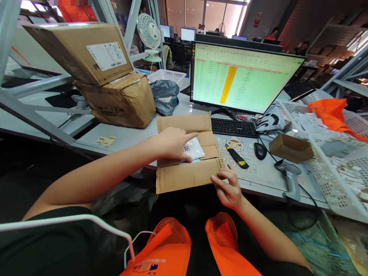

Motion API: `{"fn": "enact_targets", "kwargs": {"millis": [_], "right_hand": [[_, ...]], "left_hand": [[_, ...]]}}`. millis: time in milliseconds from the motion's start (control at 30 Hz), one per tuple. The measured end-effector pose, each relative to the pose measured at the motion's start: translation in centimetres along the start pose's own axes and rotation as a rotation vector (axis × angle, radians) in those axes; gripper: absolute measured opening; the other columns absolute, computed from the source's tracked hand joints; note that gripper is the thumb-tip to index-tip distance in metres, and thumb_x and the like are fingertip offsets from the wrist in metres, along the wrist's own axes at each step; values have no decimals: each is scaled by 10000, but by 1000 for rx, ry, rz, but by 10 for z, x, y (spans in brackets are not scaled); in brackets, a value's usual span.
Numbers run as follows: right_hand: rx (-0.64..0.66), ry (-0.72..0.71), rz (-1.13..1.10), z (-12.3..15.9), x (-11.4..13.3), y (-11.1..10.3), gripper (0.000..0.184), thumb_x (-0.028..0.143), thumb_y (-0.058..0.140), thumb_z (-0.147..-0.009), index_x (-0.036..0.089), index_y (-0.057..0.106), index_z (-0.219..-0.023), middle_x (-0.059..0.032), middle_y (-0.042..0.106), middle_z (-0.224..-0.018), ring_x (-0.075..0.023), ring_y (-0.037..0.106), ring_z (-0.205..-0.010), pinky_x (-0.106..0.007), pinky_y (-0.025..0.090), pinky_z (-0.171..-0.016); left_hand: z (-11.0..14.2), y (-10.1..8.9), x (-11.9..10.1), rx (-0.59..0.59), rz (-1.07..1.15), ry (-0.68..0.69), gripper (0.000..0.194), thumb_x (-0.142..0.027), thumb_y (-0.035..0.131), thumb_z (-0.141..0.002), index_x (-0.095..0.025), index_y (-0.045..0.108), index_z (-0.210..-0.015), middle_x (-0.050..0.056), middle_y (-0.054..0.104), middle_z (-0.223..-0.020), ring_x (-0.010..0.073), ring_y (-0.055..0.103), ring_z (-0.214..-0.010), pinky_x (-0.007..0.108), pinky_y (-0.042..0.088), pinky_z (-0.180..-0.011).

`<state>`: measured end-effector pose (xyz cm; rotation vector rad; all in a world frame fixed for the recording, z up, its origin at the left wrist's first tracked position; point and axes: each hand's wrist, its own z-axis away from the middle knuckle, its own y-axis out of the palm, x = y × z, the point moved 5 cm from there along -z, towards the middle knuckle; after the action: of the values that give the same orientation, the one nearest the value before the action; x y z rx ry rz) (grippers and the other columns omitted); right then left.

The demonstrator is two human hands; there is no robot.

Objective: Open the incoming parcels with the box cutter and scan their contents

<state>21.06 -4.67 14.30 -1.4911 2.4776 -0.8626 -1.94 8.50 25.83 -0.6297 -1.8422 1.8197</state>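
A flat brown cardboard box (184, 176) lies open at the desk's front edge, its flaps spread toward me and away. Inside it rests a white packet (195, 148). My left hand (172, 143) reaches over the box, index finger stretched out, the other fingers pressing on the packet. My right hand (228, 184) pinches the right corner of the near flap between thumb and fingers.
A monitor (241, 76) and keyboard (234, 127) stand behind the box. A yellow-black utility knife (237, 156), mouse (260, 150), barcode scanner (290, 178) and small open carton (290, 147) lie to the right. Stacked cardboard boxes (115, 96) sit at the left, white baskets (336, 168) on the right.
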Motion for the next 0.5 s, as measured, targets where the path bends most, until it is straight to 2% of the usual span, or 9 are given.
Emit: {"fn": "enact_targets", "kwargs": {"millis": [67,133,167,233,267,333,400,467,500], "right_hand": [[33,24,-47,-6,1,-6,659,54,542,-858,316,639,-1455,-75,653,-1155,-266,659,-1143,-641,396,-1217],[65,52,-103,-12,2,-13,623,58,534,-866,314,667,-1418,-71,666,-1157,-262,669,-1122,-643,355,-1237],[82,66,-136,-15,1,-16,596,68,531,-877,313,679,-1400,-68,674,-1154,-261,676,-1109,-640,342,-1243],[110,99,-213,-21,-1,-24,539,99,512,-911,313,692,-1371,-61,695,-1154,-258,690,-1085,-631,323,-1253],[120,121,-253,-25,-4,-29,513,117,492,-933,313,695,-1362,-59,705,-1162,-256,697,-1080,-625,316,-1257],[134,178,-324,-34,-11,-38,465,153,446,-985,311,696,-1344,-49,728,-1150,-247,707,-1067,-607,320,-1256],[131,237,-361,-49,-20,-44,403,209,429,-1034,301,704,-1314,-47,744,-1113,-243,708,-1061,-576,382,-1219],[112,299,-348,-70,-29,-46,333,316,509,-1048,281,688,-1327,-70,738,-1172,-263,687,-1130,-538,456,-1157],[101,335,-339,-83,-34,-45,370,384,590,-1025,272,657,-1371,-89,719,-1255,-280,665,-1190,-522,481,-1133]], "left_hand": [[11,6,-10,129,26,-46,1077,-691,776,-747,-185,425,-1630,192,714,-1257,382,652,-1147,415,459,-947],[11,8,-12,173,100,-53,1135,-623,817,-740,-166,342,-1664,210,668,-1371,385,627,-1221,415,460,-975],[8,9,-11,190,143,-54,1124,-577,841,-729,-150,360,-1651,215,652,-1402,384,624,-1228,415,467,-970],[1,9,-3,228,212,-65,907,-482,854,-728,-96,557,-1494,212,695,-1326,366,661,-1125,402,493,-895],[-2,8,2,248,231,-67,716,-443,840,-742,-77,670,-1335,195,739,-1213,342,682,-1020,385,500,-832],[-8,4,11,277,253,-48,394,-410,783,-794,-93,758,-1028,130,769,-967,271,672,-824,344,490,-731],[-15,-6,14,221,402,-10,326,-424,755,-813,-122,754,-937,82,757,-883,224,661,-771,318,500,-721],[-23,-24,7,45,699,57,384,-455,771,-798,-137,749,-1010,72,764,-949,214,686,-841,320,536,-786],[-27,-35,0,-74,860,99,435,-469,786,-789,-136,740,-1065,81,765,-998,220,698,-895,336,551,-828]]}}
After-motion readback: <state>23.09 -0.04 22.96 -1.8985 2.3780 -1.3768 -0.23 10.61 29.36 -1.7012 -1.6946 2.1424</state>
